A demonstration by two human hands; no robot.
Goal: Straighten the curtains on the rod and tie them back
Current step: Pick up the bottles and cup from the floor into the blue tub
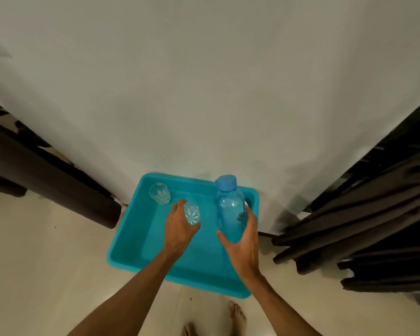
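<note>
Dark brown curtains hang at both sides of a white wall: one panel (46,175) on the left, a pleated bunch (364,226) on the right. Neither hand touches them. Below me a turquoise tray (136,238) lies on the floor. My left hand (180,226) grips a clear cut glass (192,213) inside the tray. My right hand (245,241) curls around the lower body of an upright blue plastic bottle (228,207) with a blue cap, standing in the tray's right part.
A second clear glass (159,193) stands in the tray's far left corner. Pale floor tiles (46,263) surround the tray. My bare feet (237,316) show at the bottom edge. The white wall (204,81) fills the upper view.
</note>
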